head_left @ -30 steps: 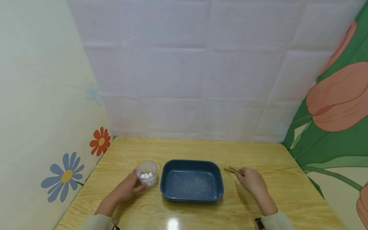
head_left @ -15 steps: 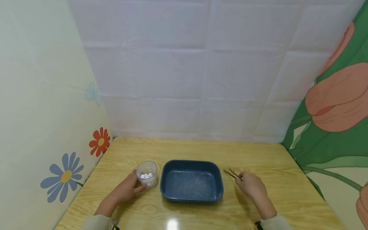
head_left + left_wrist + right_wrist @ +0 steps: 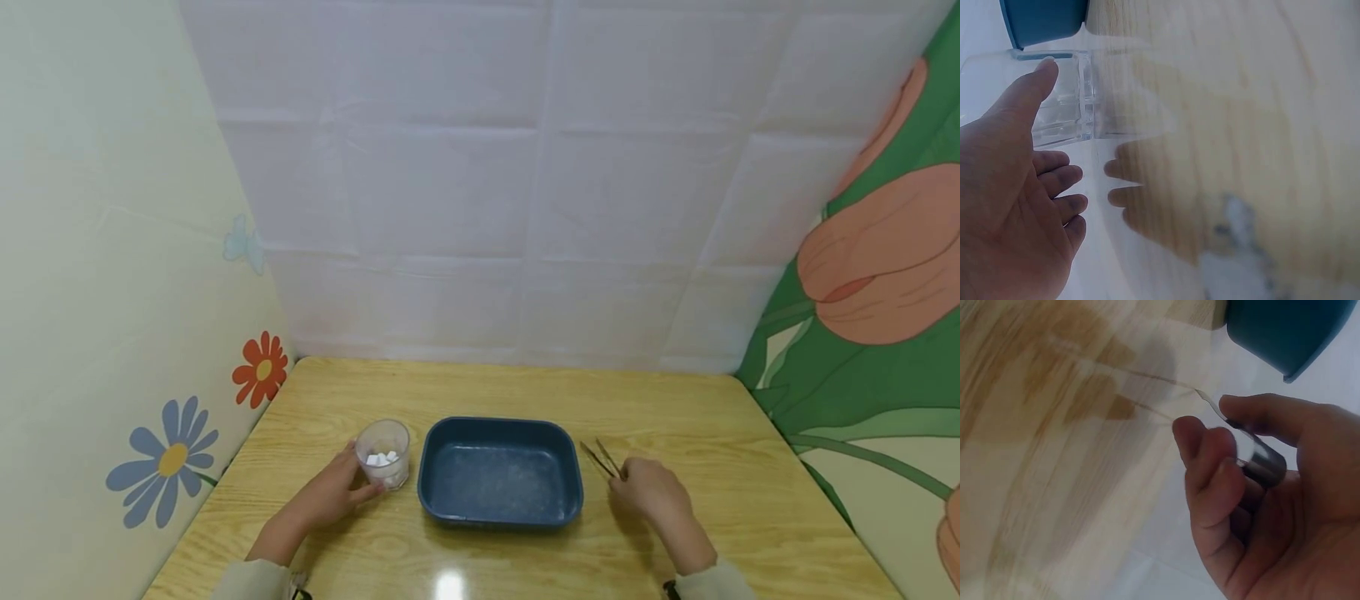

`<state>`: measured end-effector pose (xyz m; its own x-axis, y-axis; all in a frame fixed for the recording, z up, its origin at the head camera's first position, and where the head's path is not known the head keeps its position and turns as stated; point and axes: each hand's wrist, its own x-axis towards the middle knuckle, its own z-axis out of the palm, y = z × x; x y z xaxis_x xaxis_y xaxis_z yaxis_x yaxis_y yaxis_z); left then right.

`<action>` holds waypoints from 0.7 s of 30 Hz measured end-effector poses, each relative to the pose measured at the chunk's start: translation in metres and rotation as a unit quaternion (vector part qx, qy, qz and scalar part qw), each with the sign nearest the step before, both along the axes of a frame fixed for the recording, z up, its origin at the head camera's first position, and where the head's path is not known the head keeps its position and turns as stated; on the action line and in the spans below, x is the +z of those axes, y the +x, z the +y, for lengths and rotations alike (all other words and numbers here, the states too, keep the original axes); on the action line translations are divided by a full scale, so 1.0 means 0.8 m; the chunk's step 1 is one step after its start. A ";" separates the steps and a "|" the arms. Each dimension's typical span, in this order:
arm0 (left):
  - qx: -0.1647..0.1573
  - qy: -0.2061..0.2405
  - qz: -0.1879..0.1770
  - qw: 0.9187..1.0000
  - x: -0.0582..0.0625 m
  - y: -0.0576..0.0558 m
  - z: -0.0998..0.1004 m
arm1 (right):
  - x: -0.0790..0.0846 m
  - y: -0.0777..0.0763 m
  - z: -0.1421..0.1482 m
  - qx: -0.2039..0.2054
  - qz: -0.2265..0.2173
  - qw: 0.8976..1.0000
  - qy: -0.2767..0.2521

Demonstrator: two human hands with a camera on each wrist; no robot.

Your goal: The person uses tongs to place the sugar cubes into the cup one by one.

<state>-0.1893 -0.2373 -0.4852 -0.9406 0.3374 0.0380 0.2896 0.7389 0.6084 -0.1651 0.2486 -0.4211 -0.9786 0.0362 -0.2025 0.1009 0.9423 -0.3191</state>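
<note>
A clear glass [image 3: 397, 475] holding several small white cubes [image 3: 383, 458] stands on the table, left of a dark blue rectangular basin [image 3: 498, 523]. My left hand [image 3: 333, 492] holds this glass, its thumb laid along the near side; in the left wrist view the other fingers curl loosely below it. To the basin's right, my right hand [image 3: 654, 493] grips small metal tongs [image 3: 1266, 464] between thumb and fingers. Their bent end sits inside the hand. The two thin arms spread apart and point away, toward the basin's right side, with nothing between the tips.
The wood-grain table [image 3: 517, 387] ends at a white cloth [image 3: 450, 208] behind. Flower-printed cloths, one pale [image 3: 135, 292] and one green [image 3: 855, 375], flank the left and right. The basin stands between both hands.
My right hand has drawn slightly nearer to me, and the tongs have turned to point more forward, their arms showing wider apart. The left hand, glass and basin have stayed put.
</note>
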 end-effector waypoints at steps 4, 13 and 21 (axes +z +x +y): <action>0.001 0.001 -0.001 1.000 0.001 0.001 0.000 | -0.001 0.001 -0.002 -0.003 -0.005 1.000 0.009; -0.004 0.003 0.002 1.000 0.005 0.001 0.000 | -0.004 0.006 -0.008 -0.012 -0.017 0.999 0.024; -0.005 -0.001 -0.004 1.000 0.007 0.001 0.000 | -0.008 0.007 -0.011 -0.013 -0.027 0.999 0.028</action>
